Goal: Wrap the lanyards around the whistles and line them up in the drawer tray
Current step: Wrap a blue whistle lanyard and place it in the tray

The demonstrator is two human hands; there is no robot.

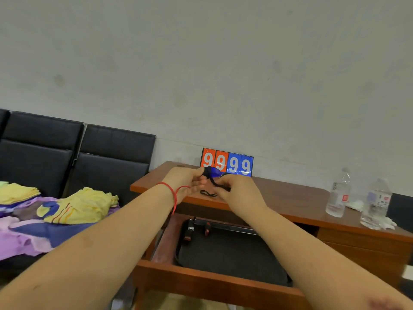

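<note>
Left hand (190, 180) pinches a blue whistle (213, 172); right hand (232, 186), at three o'clock, grips its black lanyard (218, 183). Tight, even turns likely hold best.

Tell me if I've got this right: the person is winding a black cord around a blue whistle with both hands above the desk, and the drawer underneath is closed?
Not quite: the drawer is pulled open, with a dark tray inside it, as the head view shows. The rest holds: the left hand and right hand wind a black cord around a blue whistle above the desk.
</note>
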